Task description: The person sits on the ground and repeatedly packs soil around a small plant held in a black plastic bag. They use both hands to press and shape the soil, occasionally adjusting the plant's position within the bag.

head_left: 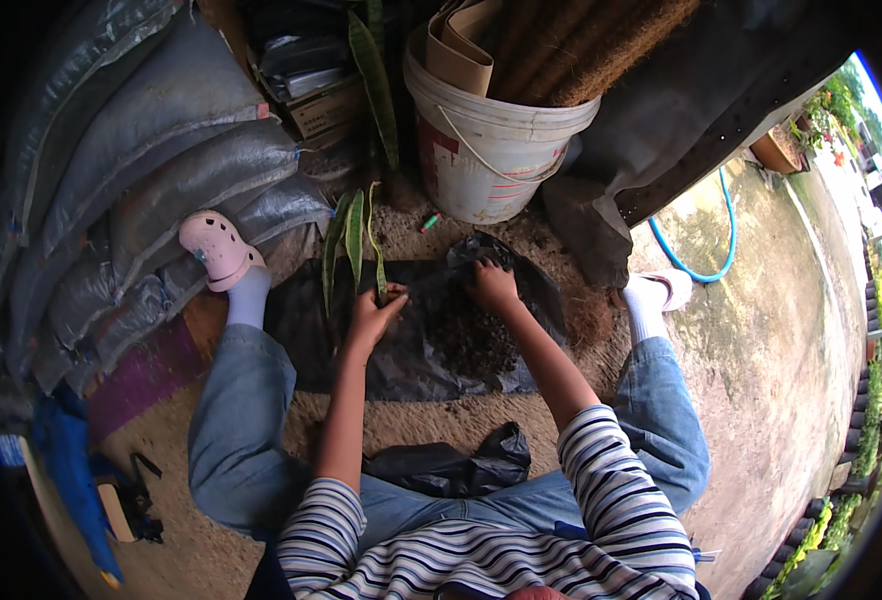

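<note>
My left hand (374, 318) is closed round the lower end of a snake plant (354, 238), whose long green, yellow-edged leaves stand up beyond my fingers. It is above the left part of a black plastic sheet (306, 345) spread between my feet. My right hand (494, 284) reaches to a crumpled black plastic bag (478, 247) at the sheet's far right, its fingers curled at the bag. What they grip is hidden. Dark soil (471, 335) lies heaped on the sheet below my right wrist.
Beyond the sheet stands a white bucket (481, 165) holding brown fibre poles. Stacked grey sacks (201, 165) fill the left. Another black bag (451, 468) lies near my lap. A small green-and-red object (430, 222) is by the bucket; a blue hose (729, 225) curves at right.
</note>
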`<action>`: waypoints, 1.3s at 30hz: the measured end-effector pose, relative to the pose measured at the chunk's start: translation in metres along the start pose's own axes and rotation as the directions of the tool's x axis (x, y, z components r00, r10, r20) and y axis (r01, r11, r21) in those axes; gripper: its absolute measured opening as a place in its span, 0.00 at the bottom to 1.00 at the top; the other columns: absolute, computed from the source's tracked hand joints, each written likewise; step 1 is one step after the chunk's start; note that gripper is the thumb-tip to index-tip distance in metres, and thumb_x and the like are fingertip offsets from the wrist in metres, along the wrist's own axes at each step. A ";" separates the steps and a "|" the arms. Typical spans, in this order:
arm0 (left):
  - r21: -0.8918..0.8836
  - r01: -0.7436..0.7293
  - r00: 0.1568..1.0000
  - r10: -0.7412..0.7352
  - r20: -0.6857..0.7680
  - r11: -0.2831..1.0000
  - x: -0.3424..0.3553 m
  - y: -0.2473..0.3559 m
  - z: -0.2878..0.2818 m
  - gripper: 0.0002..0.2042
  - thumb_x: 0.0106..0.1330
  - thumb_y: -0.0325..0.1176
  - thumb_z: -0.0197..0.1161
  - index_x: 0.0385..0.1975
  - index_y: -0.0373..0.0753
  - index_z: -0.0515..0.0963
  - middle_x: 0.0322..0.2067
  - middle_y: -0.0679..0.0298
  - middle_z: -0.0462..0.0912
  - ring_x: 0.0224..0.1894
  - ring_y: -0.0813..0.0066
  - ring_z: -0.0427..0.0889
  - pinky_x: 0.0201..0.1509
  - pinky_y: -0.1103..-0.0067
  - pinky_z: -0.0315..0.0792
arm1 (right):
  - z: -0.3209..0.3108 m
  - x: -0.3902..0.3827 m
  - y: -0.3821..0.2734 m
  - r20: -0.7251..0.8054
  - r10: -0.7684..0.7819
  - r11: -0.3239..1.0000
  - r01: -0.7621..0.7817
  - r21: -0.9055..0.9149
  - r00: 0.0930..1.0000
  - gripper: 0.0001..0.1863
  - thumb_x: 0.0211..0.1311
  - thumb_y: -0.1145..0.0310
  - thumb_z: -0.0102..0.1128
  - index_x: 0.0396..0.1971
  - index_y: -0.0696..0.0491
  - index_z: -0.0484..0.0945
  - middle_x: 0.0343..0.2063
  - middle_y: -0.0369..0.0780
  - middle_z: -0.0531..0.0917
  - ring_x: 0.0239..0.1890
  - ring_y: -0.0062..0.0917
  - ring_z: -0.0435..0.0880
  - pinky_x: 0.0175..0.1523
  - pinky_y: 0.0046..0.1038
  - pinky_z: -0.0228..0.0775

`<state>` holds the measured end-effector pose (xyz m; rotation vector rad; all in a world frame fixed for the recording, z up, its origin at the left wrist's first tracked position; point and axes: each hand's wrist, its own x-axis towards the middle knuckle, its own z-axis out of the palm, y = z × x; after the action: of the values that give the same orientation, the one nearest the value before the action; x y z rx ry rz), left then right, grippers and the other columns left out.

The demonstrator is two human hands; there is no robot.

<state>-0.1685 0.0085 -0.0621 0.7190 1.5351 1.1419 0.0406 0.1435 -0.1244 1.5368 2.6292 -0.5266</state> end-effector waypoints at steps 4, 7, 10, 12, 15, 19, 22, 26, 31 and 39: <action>-0.080 -0.009 1.000 0.009 0.002 0.997 -0.003 -0.008 0.004 0.09 0.60 0.27 0.60 0.39 0.33 0.75 0.34 0.62 0.79 0.37 0.73 0.81 0.31 0.77 0.74 | 0.013 -0.011 -0.035 0.022 -0.055 0.998 0.055 -0.017 0.998 0.32 0.50 0.52 0.58 0.52 0.54 0.67 0.54 0.48 0.68 0.55 0.44 0.68 0.57 0.47 0.60; -0.112 -0.014 1.000 0.015 0.006 0.994 -0.008 -0.007 0.008 0.09 0.60 0.27 0.60 0.40 0.33 0.75 0.33 0.62 0.79 0.37 0.73 0.81 0.29 0.78 0.73 | 0.027 -0.011 -0.044 -0.031 -0.060 0.998 0.061 0.011 0.998 0.30 0.51 0.55 0.58 0.53 0.54 0.66 0.55 0.48 0.66 0.55 0.44 0.67 0.56 0.44 0.62; -0.122 0.012 1.000 -0.010 0.014 0.992 -0.008 -0.010 0.008 0.09 0.60 0.27 0.60 0.39 0.34 0.75 0.33 0.62 0.79 0.36 0.73 0.81 0.29 0.78 0.73 | 0.035 -0.010 -0.049 -0.068 -0.074 0.996 0.070 -0.058 0.995 0.22 0.50 0.64 0.55 0.46 0.54 0.69 0.47 0.46 0.72 0.52 0.40 0.71 0.53 0.39 0.64; -0.141 0.045 0.999 -0.044 0.013 0.989 -0.010 -0.010 0.006 0.08 0.60 0.27 0.61 0.38 0.35 0.75 0.33 0.63 0.79 0.36 0.73 0.81 0.28 0.78 0.73 | 0.032 -0.012 -0.053 -0.056 -0.094 0.994 0.091 -0.054 0.994 0.18 0.50 0.66 0.53 0.42 0.54 0.70 0.44 0.45 0.75 0.51 0.39 0.72 0.52 0.39 0.65; -0.141 0.114 0.993 -0.110 0.035 0.983 -0.012 0.001 0.011 0.08 0.60 0.29 0.61 0.37 0.35 0.75 0.33 0.63 0.79 0.34 0.73 0.82 0.28 0.78 0.73 | 0.029 -0.022 -0.050 -0.119 -0.142 0.990 0.141 -0.020 0.983 0.17 0.50 0.65 0.53 0.41 0.55 0.71 0.43 0.45 0.75 0.51 0.39 0.72 0.52 0.38 0.65; -0.043 0.149 0.979 -0.142 0.146 0.988 -0.009 0.026 0.012 0.10 0.60 0.32 0.62 0.37 0.35 0.75 0.33 0.62 0.80 0.35 0.73 0.81 0.31 0.77 0.75 | 0.026 -0.038 -0.040 -0.123 -0.246 0.969 0.242 -0.051 0.961 0.18 0.50 0.66 0.53 0.43 0.54 0.72 0.47 0.47 0.73 0.52 0.40 0.72 0.54 0.38 0.64; 0.051 0.129 0.949 -0.138 0.284 0.990 -0.003 0.044 0.001 0.11 0.61 0.36 0.61 0.37 0.34 0.75 0.33 0.60 0.80 0.33 0.73 0.81 0.32 0.76 0.76 | 0.023 -0.045 -0.038 -0.096 -0.308 0.950 0.300 -0.085 0.947 0.18 0.49 0.66 0.54 0.42 0.53 0.72 0.50 0.47 0.71 0.52 0.41 0.72 0.54 0.39 0.65; 0.141 0.190 0.928 -0.225 0.299 0.972 -0.029 0.105 -0.004 0.13 0.61 0.38 0.60 0.35 0.33 0.76 0.30 0.59 0.80 0.29 0.71 0.80 0.30 0.77 0.75 | 0.010 -0.051 -0.036 -0.054 -0.209 0.960 0.215 0.179 0.976 0.18 0.50 0.70 0.55 0.44 0.55 0.73 0.50 0.50 0.72 0.52 0.44 0.72 0.55 0.38 0.65; 0.158 0.120 0.949 -0.160 0.271 0.980 -0.052 0.157 0.000 0.12 0.61 0.39 0.59 0.34 0.34 0.76 0.26 0.60 0.80 0.25 0.72 0.79 0.28 0.78 0.73 | 0.013 -0.041 -0.003 -0.209 0.068 0.655 0.115 0.747 0.976 0.17 0.52 0.68 0.57 0.43 0.59 0.75 0.37 0.47 0.81 0.41 0.37 0.80 0.48 0.33 0.71; 0.044 0.013 0.964 -0.025 0.264 0.999 -0.086 0.196 0.010 0.10 0.61 0.38 0.58 0.33 0.37 0.78 0.29 0.63 0.79 0.27 0.73 0.79 0.31 0.78 0.74 | -0.010 -0.049 0.013 0.231 -0.108 -0.641 -0.245 0.727 0.967 0.11 0.60 0.66 0.51 0.37 0.57 0.76 0.30 0.37 0.80 0.33 0.27 0.79 0.42 0.25 0.73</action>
<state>-0.1569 0.0073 0.1523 0.8477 1.3401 0.9588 0.0772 0.1115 -0.1085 1.1522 0.6243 -3.6054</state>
